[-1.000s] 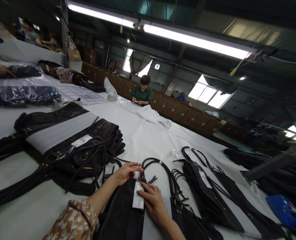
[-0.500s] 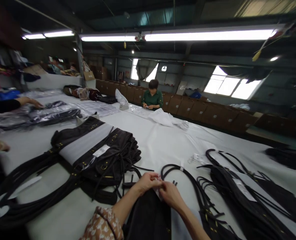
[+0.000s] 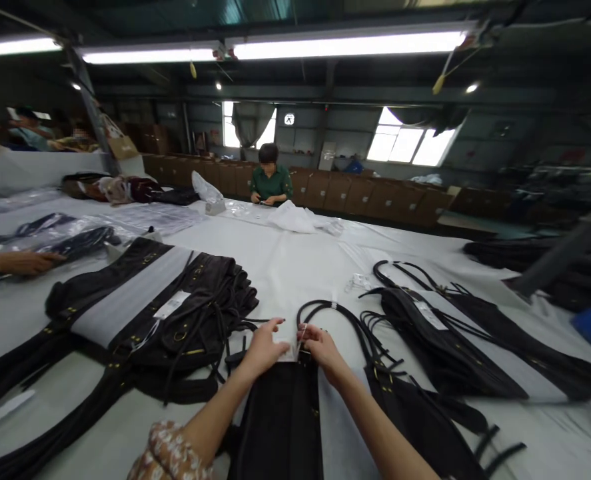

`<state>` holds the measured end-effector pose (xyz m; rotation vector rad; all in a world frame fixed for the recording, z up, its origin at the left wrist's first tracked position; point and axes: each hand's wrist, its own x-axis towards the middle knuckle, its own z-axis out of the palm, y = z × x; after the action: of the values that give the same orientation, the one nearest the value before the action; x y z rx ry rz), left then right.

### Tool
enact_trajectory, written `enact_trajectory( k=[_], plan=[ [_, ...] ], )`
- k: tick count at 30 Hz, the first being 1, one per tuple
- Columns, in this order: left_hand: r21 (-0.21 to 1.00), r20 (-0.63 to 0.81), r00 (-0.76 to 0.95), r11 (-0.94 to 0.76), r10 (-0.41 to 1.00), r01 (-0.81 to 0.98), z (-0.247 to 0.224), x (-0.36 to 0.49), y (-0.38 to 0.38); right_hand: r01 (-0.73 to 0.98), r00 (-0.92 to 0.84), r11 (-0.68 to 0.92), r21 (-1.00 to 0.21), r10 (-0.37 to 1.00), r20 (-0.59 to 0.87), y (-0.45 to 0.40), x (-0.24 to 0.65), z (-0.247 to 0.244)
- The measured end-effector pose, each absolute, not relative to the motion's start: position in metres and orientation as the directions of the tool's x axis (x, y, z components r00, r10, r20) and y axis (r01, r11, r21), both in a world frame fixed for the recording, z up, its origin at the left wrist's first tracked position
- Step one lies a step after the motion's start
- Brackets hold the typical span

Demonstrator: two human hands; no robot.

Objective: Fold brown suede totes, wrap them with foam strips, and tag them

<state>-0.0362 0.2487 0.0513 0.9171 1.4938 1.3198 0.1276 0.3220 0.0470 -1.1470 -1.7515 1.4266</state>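
A black bag (image 3: 282, 420) with a white strip of padding (image 3: 342, 420) beside it lies in front of me. Over the bag's top edge is a small white tag (image 3: 289, 352). My left hand (image 3: 265, 348) is at the tag's left side, thumb and forefinger apart, the thumb by the tag's edge. On the other side, my right hand (image 3: 321, 347) pinches a thin white tag string (image 3: 302, 332) next to a bag strap. Looped black handles (image 3: 345, 312) curve away beyond my right hand.
A stack of black bags (image 3: 200, 320) with a white tag lies left. More tagged black bags (image 3: 425, 327) lie right on the white table (image 3: 305, 267). A co-worker's hand (image 3: 30, 262) touches plastic-wrapped goods at far left. Another person (image 3: 271, 181) sits across the table.
My hands, which were close together at the bag's top, have moved apart, and the white tag now shows between them. The view has turned right.
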Motion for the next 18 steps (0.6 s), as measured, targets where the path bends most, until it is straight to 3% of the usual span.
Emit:
enact_trajectory(
  k=[4, 9, 11, 15, 18],
  plan=[
    [0.975, -0.222, -0.331, 0.200, 0.917, -0.100, 0.054, -0.055, 0.218, 0.294, -0.292, 0.013, -0.956, 0.953, -0.077, 0.326, 0.161, 0.052],
    [0.945, -0.294, -0.285, 0.231, 0.912, -0.233, 0.060, -0.072, 0.158, 0.307, -0.277, -0.004, -0.952, 0.956, -0.094, 0.288, 0.233, 0.095],
    [0.933, -0.341, -0.238, 0.296, 0.909, -0.206, 0.054, -0.076, 0.135, 0.321, -0.265, -0.001, -0.947, 0.960, -0.091, 0.258, 0.270, 0.115],
    [0.902, -0.305, -0.182, 0.345, 0.935, 0.258, 0.040, -0.087, 0.113, 0.344, -0.188, -0.149, -0.927, 0.956, -0.224, 0.169, 0.346, 0.125],
    [0.744, -0.032, -0.205, 0.161, 0.978, 0.649, 0.051, -0.090, 0.131, 0.405, -0.112, -0.321, -0.856, 0.912, -0.395, 0.083, 0.388, 0.092]
  ],
)
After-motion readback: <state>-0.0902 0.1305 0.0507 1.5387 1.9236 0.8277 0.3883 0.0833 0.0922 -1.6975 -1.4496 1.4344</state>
